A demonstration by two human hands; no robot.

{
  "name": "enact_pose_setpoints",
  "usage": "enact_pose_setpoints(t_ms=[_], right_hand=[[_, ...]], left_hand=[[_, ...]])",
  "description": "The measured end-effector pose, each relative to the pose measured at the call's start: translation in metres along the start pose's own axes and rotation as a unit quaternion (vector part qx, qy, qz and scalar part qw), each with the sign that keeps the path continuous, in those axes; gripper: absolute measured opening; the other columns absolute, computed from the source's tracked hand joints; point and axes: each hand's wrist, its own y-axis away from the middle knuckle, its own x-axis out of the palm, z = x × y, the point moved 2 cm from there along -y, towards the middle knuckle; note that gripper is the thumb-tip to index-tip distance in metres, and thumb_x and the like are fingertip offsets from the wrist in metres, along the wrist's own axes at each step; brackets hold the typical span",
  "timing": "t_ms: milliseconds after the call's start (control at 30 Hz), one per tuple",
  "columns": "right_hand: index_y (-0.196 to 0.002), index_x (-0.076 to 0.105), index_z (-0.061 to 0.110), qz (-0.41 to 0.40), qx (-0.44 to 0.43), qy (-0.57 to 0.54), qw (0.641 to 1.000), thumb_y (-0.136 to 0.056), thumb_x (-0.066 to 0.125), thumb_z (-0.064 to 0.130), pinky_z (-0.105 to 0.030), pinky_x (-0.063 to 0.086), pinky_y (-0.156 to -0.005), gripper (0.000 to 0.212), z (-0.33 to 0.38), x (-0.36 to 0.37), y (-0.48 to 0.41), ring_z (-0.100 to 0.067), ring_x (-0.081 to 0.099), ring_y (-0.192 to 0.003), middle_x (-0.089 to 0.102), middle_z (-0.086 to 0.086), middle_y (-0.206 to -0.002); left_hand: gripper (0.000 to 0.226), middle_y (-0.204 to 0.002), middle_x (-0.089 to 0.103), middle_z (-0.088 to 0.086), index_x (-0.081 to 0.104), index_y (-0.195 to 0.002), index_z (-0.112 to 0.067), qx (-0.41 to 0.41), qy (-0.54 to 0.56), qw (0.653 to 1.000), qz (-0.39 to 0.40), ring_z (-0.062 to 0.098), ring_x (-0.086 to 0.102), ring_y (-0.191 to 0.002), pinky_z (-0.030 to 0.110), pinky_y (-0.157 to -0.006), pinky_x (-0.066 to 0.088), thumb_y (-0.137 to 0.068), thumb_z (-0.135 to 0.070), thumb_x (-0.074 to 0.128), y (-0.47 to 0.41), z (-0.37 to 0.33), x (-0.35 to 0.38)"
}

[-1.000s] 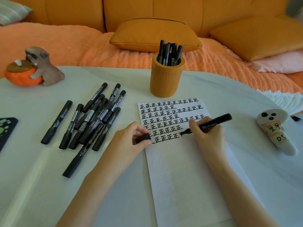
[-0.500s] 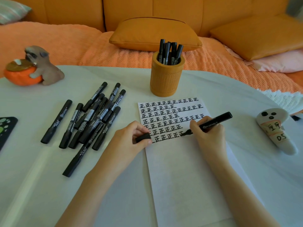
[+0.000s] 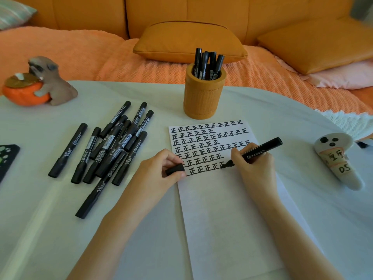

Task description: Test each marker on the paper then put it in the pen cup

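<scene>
A white paper (image 3: 222,209) lies on the table, its upper part filled with rows of black characters. My right hand (image 3: 255,168) grips an uncapped black marker (image 3: 264,147), whose tip touches the paper at the end of the bottom row. My left hand (image 3: 159,174) rests at the paper's left edge and pinches the black marker cap (image 3: 175,169). The orange pen cup (image 3: 203,96) stands beyond the paper with several black markers upright in it. A pile of several capped black markers (image 3: 113,146) lies left of the paper.
A dog figurine with an orange bowl (image 3: 38,83) sits at the table's far left. A white ghost-shaped object (image 3: 337,160) lies at the right. A dark item (image 3: 7,158) pokes in at the left edge. Orange sofa cushions (image 3: 187,41) lie behind the table (image 3: 60,229).
The marker tip has kept moving in small strokes at the end of the bottom row, adding to the last character. My left hand has stayed still with the cap.
</scene>
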Motion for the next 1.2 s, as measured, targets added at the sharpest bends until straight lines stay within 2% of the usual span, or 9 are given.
enact_pose_setpoints(t_ms=[233, 400, 667, 767, 867, 933, 1000, 1067, 1200], right_hand=[[-0.068, 0.045, -0.001, -0.025, 0.009, -0.011, 1.000, -0.086, 0.059, 0.011, -0.012, 0.022, -0.037, 0.026, -0.001, -0.002, 0.000, -0.005, 0.030, -0.040, 0.038, 0.015, -0.038], [-0.073, 0.041, -0.007, -0.045, 0.003, -0.003, 0.999, -0.084, 0.060, 0.012, -0.016, 0.020, -0.040, 0.029, -0.003, -0.003, -0.002, -0.009, 0.025, -0.048, 0.035, -0.003, -0.059], [-0.071, 0.042, -0.004, -0.046, 0.010, -0.017, 0.999, -0.084, 0.060, 0.012, -0.015, 0.019, -0.039, 0.027, -0.004, -0.004, -0.002, -0.008, 0.025, -0.046, 0.034, 0.004, -0.053], [-0.065, 0.045, 0.010, -0.053, 0.023, -0.062, 0.996, -0.088, 0.062, 0.018, -0.014, 0.025, -0.042, 0.030, -0.003, -0.006, -0.002, -0.004, 0.031, -0.042, 0.039, 0.014, -0.042], [-0.064, 0.049, 0.016, -0.042, 0.022, -0.116, 0.992, -0.086, 0.068, 0.030, -0.022, 0.030, -0.053, 0.032, 0.001, -0.007, -0.002, -0.010, 0.035, -0.049, 0.041, 0.005, -0.051], [-0.067, 0.054, 0.016, -0.016, 0.022, -0.142, 0.989, -0.084, 0.070, 0.033, -0.024, 0.030, -0.053, 0.029, 0.004, -0.006, -0.001, -0.014, 0.036, -0.052, 0.043, -0.001, -0.054], [-0.070, 0.059, 0.014, 0.006, 0.029, -0.185, 0.982, -0.085, 0.068, 0.035, -0.024, 0.032, -0.051, 0.027, 0.007, -0.004, -0.001, -0.015, 0.038, -0.052, 0.046, -0.003, -0.056], [-0.069, 0.063, 0.011, 0.011, 0.048, -0.237, 0.970, -0.087, 0.064, 0.038, -0.021, 0.035, -0.049, 0.032, 0.010, -0.001, 0.000, -0.013, 0.042, -0.051, 0.048, -0.005, -0.061], [-0.066, 0.057, 0.013, 0.024, 0.074, -0.293, 0.953, -0.088, 0.066, 0.028, -0.020, 0.036, -0.048, 0.028, 0.016, 0.004, 0.002, -0.011, 0.043, -0.046, 0.047, 0.001, -0.053]], left_hand=[[0.018, -0.087, 0.069, -0.013, 0.061, -0.089, -0.025, -0.005, 0.007, 1.000, -0.001, -0.002, 0.064, -0.079, 0.021, -0.074, 0.052, -0.078, -0.018, 0.074, 0.000, 0.000, -0.001], [0.018, -0.087, 0.069, -0.012, 0.062, -0.089, -0.024, -0.007, 0.007, 1.000, -0.001, 0.002, 0.065, -0.082, 0.025, -0.077, 0.053, -0.078, -0.018, 0.074, 0.001, -0.001, -0.001], [0.018, -0.086, 0.069, -0.013, 0.061, -0.089, -0.026, -0.006, 0.006, 1.000, 0.001, 0.002, 0.065, -0.082, 0.027, -0.078, 0.054, -0.078, -0.018, 0.074, 0.001, 0.000, -0.001], [0.019, -0.086, 0.069, -0.014, 0.061, -0.088, -0.027, -0.003, 0.009, 1.000, 0.003, -0.001, 0.064, -0.078, 0.021, -0.074, 0.052, -0.078, -0.018, 0.074, 0.001, -0.001, -0.001], [0.019, -0.087, 0.069, -0.016, 0.060, -0.088, -0.028, 0.007, 0.011, 1.000, 0.004, -0.005, 0.063, -0.079, 0.011, -0.069, 0.048, -0.079, -0.018, 0.074, 0.002, -0.003, -0.001], [0.018, -0.089, 0.070, -0.014, 0.061, -0.089, -0.028, 0.015, 0.028, 0.999, -0.003, -0.005, 0.064, -0.078, 0.013, -0.069, 0.050, -0.079, -0.019, 0.073, 0.003, -0.006, -0.003], [0.017, -0.091, 0.071, -0.014, 0.063, -0.090, -0.027, 0.024, 0.050, 0.998, -0.012, -0.002, 0.065, -0.077, 0.021, -0.070, 0.053, -0.079, -0.020, 0.073, 0.004, -0.009, -0.004], [0.017, -0.091, 0.072, -0.014, 0.065, -0.090, -0.029, 0.034, 0.071, 0.997, -0.017, 0.002, 0.066, -0.080, 0.025, -0.072, 0.055, -0.078, -0.021, 0.074, 0.005, -0.012, -0.005], [0.018, -0.093, 0.072, -0.012, 0.068, -0.091, -0.030, 0.039, 0.109, 0.993, -0.017, 0.004, 0.065, -0.079, 0.021, -0.072, 0.054, -0.076, -0.021, 0.075, 0.006, -0.018, -0.004]])
